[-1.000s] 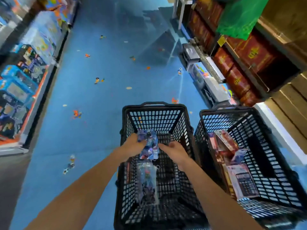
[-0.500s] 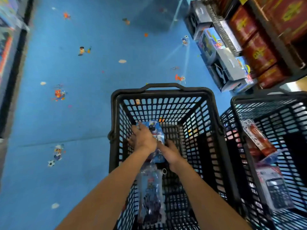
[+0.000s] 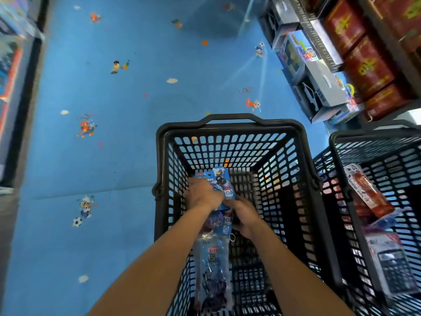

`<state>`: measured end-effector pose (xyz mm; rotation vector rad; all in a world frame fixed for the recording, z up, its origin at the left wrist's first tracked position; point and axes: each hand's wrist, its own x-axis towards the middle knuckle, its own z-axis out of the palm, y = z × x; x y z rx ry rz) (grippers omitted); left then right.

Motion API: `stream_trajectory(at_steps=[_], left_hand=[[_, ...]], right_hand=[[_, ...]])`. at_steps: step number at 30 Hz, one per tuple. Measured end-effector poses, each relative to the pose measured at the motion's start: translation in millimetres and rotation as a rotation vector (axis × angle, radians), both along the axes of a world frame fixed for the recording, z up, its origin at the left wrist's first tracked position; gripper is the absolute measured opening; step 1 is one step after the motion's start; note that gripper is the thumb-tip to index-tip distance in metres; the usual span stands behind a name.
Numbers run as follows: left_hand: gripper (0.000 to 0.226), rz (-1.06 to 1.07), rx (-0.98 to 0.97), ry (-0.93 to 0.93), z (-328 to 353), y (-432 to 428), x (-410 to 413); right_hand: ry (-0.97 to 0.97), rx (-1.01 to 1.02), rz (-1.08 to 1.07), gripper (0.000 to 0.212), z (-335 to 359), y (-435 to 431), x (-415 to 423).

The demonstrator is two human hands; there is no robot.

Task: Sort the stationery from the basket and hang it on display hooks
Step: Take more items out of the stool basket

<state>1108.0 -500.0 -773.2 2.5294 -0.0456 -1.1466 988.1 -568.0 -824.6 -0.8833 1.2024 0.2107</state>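
Closer together now: left grip, right grip, both grasping packet bundle; basket plus second basket.

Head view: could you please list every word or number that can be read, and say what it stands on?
"15": on the clear pack below the blue card pack.
Red print above the "15": too blurred to read.
Print on the blue card pack, gripped by the left hand: too small.
Label on the calculator pack: blurred.
Gold marks on the red boxes: unreadable.
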Motion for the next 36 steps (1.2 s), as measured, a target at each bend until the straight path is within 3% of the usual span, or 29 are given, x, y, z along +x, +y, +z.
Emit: stream_trajectory(at_steps=[5,10,15,21,26,30,36], left_hand=[[0.107,0.024,-0.018,0.044,-9,4,-10],[0.102,0.198,-0.200,0.125,-41,14,-23],[0.098,0.343,-0.319,0.205,-24,19,-30],[0.106,0.343,-0.269,0.281,-37,20,-26],[0.106,0.358,-0.334,0.265,-59,16,-29],[0.106,0.389,-0.375,0.316,-36,10,-29],[0.097,0.356,-0.374,0.370,-45,6,-30]], right_hand=[[-0.051,0.029,0.009,0.036,4,-2,-7],[-0.146,0.052,-0.042,0.032,11,-5,-15],[-0.150,0.011,-0.009,0.034,7,-4,-11],[-0.188,0.024,0.009,0.027,8,-5,-13],[-0.139,0.000,0.031,0.048,9,-7,-13],[-0.145,0.005,-0.021,0.028,4,-10,-15],[-0.158,0.068,-0.059,0.026,6,-16,-16]])
